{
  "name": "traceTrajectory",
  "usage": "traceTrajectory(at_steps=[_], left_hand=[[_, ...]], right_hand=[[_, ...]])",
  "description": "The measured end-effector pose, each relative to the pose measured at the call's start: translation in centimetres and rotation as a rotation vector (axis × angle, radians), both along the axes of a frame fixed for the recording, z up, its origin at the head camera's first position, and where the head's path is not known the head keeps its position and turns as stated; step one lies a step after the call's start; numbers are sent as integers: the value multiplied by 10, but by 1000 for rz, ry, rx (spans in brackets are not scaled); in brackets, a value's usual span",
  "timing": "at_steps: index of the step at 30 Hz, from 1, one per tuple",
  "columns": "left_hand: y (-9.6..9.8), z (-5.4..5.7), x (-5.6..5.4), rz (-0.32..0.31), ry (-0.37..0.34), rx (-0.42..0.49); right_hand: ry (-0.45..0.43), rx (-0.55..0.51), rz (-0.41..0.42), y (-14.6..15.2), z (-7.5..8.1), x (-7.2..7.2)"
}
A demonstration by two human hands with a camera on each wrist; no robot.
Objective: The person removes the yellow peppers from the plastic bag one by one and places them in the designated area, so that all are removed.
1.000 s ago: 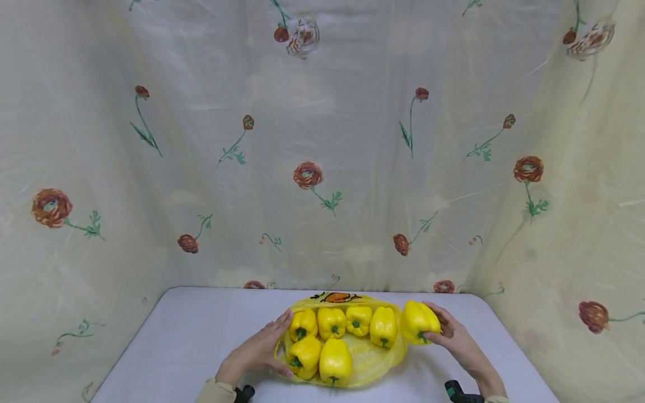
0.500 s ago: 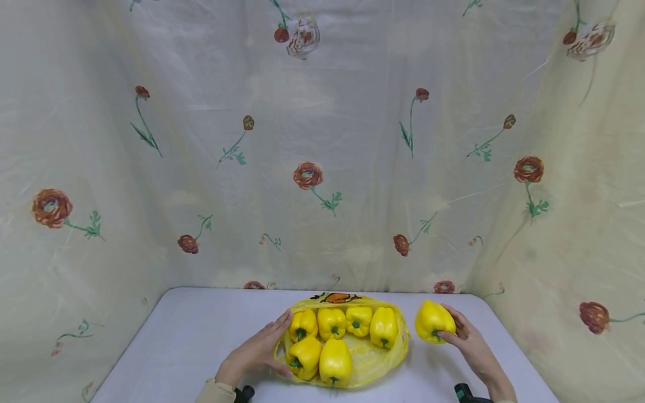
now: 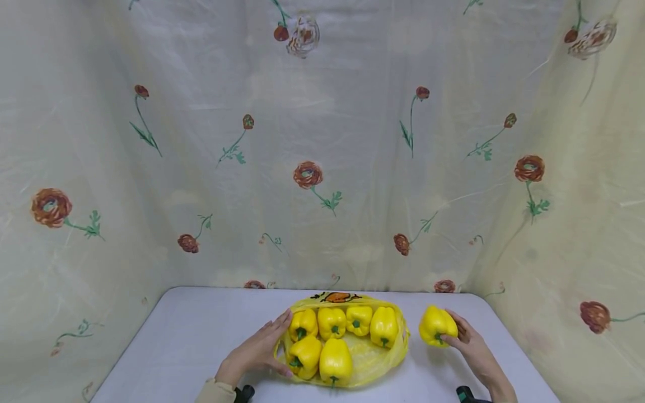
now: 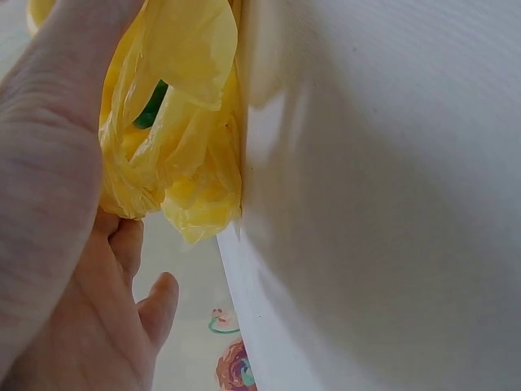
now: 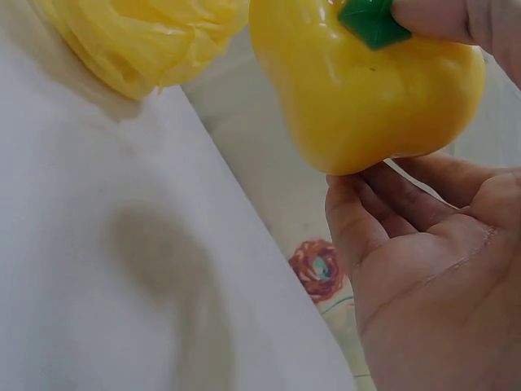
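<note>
White table [image 3: 201, 324]: right hand [image 3: 472, 346] pinches pepper [image 3: 435, 323], stem [image 5: 373, 23] at thumb, just right of yellow bag [image 3: 373, 364]; left hand [image 3: 258, 348], thumb wide of fingers, touches bag's left side.

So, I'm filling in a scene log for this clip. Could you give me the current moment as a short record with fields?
Left hand: touches the left side of the yellow bag
Right hand: holds a yellow pepper between thumb and fingers
Held pepper position: raised above the white table, right of the bag, apart from it
Bagged peppers: six; four in the far row, two nearer
Backdrop: pale, flower-printed
</note>
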State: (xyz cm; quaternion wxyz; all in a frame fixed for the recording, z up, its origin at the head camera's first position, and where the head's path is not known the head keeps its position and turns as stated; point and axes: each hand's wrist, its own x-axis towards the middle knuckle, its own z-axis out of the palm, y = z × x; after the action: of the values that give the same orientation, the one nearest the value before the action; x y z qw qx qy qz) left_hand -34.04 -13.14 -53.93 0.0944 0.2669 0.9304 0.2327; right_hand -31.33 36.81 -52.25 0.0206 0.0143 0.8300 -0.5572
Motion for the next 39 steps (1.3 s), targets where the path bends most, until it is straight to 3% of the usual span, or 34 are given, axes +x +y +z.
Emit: traceTrajectory(at_steps=[15, 26, 39], left_hand=[[-1, 1, 0, -3, 5, -10], [-1, 3, 0, 10, 1, -13], [-1, -1, -2, 6, -10, -13]], right_hand=[[-79, 39, -25, 4, -25, -10], [-130, 95, -54, -1, -31, -13], [-146, 7, -72, 1, -46, -18]])
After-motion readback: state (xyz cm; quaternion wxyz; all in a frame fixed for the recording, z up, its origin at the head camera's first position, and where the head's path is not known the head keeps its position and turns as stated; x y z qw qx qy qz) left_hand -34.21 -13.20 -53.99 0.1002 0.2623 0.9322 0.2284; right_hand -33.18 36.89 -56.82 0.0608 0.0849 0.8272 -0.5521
